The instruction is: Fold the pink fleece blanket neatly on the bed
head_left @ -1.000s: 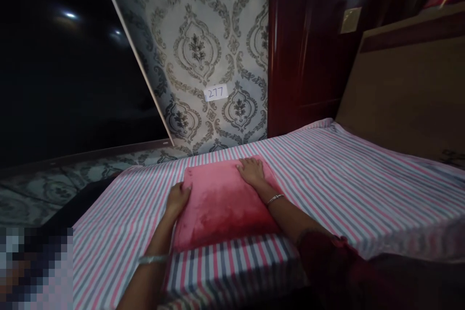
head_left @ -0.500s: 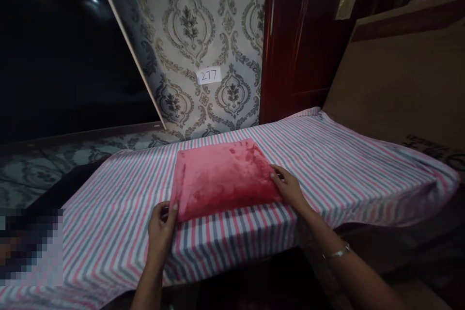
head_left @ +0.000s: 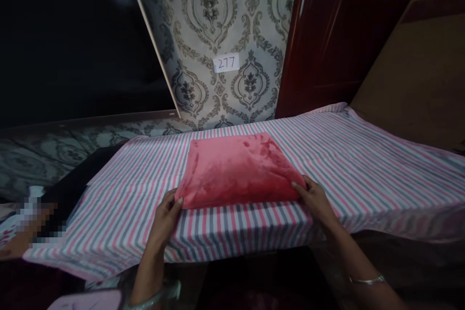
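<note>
A flat, square, red plush cushion cover [head_left: 232, 169] lies near the front edge of a table under a striped cloth [head_left: 327, 155]. Its nap shows lighter pink at the back and deeper red along the front. My left hand [head_left: 167, 218] pinches the front left corner, thumb on top and fingers curled beneath. At the front right corner, my right hand [head_left: 314, 198] grips in the same way. Both front corners are drawn outward, while the back edge rests on the cloth. The fingers under the fabric are partly hidden.
A large dark screen [head_left: 80, 43] stands behind the table on the left. A paper label reading 277 [head_left: 226, 62] is on the patterned wall [head_left: 209, 9]. On the right are a dark red door [head_left: 327, 34] and a big cardboard panel [head_left: 428, 72]. A pixelated patch covers something at left.
My hands have moved apart, shifting from the sides to the front corners and pulling the front edge wider. The view has turned slightly left.
</note>
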`<state>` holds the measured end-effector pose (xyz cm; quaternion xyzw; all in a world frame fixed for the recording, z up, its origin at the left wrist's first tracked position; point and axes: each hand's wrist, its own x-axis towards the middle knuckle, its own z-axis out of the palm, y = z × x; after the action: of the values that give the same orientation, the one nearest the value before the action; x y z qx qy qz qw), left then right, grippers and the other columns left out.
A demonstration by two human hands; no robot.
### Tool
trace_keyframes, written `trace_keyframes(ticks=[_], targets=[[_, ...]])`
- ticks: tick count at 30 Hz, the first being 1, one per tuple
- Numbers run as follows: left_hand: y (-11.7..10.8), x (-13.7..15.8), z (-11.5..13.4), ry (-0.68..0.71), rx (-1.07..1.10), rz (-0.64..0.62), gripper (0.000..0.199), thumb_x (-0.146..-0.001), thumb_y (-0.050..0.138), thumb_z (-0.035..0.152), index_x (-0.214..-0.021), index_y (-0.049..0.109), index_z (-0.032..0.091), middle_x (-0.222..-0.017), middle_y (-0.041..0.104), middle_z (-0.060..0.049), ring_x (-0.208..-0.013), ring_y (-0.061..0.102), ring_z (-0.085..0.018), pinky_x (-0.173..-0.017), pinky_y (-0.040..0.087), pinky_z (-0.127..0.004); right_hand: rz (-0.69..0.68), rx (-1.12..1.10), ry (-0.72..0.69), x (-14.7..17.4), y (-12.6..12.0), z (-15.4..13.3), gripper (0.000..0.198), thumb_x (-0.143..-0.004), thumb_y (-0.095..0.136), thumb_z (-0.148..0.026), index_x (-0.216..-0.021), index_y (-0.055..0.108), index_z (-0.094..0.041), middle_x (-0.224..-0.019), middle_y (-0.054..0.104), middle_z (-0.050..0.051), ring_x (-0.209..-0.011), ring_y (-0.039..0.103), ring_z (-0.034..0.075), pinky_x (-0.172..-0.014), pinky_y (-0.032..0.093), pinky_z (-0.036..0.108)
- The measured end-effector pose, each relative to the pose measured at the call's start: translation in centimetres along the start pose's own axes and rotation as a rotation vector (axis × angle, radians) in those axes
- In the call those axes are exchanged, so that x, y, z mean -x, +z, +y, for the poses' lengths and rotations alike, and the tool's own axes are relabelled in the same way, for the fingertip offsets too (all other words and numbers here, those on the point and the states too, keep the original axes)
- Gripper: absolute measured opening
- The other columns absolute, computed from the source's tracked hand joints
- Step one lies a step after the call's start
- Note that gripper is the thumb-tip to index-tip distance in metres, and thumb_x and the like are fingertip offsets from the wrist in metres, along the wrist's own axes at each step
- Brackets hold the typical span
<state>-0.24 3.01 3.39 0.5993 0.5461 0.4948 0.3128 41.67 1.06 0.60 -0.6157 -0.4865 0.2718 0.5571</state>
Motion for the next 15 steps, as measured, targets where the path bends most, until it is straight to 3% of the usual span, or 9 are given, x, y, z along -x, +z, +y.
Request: trace_keyframes(ticks=[5,11,15], targets=[[0.1,0.3,0.3,-0.045,-0.101,-0.004,0.05,-0.075,0.062,0.065,-0.093,0.068,0.019,-0.101,0.07,-0.009,-0.095,0.063,-0.027,-0.092,0.049,-0.04,0.029,0.048,-0.006,0.4,0.0,0.3,0.036,-0.073,0.063,-0.057,-0.078,0.065,-0.021,-0.069,0.065,0.0,-0.066,0.056,0.019,-0.062,0.047,0.03],[0.0,1.0,0.6,-0.056,-0.056,-0.049,0.052,-0.076,0.062,0.067,-0.098,0.065,0.019,-0.11,0.069,-0.01,-0.107,0.062,-0.029,-0.097,0.047,-0.04,-0.054,-0.055,-0.031,1.1,-0.3,0.4,0.038,-0.079,0.065,-0.057,-0.091,0.067,-0.021,-0.086,0.071,0.004,-0.081,0.064,0.022,-0.074,0.053,0.032],[0.3,1.3,0.0,-0.041,-0.042,-0.009,0.06,-0.075,0.066,0.063,-0.116,0.058,0.02,-0.113,0.067,-0.011,-0.105,0.065,-0.028,-0.095,0.051,-0.041,-0.081,-0.123,-0.089,1.8,-0.8,1.1,0.065,-0.079,0.07,-0.054,-0.133,0.053,-0.023,-0.121,0.068,0.01,-0.107,0.066,0.026,-0.086,0.055,0.037]])
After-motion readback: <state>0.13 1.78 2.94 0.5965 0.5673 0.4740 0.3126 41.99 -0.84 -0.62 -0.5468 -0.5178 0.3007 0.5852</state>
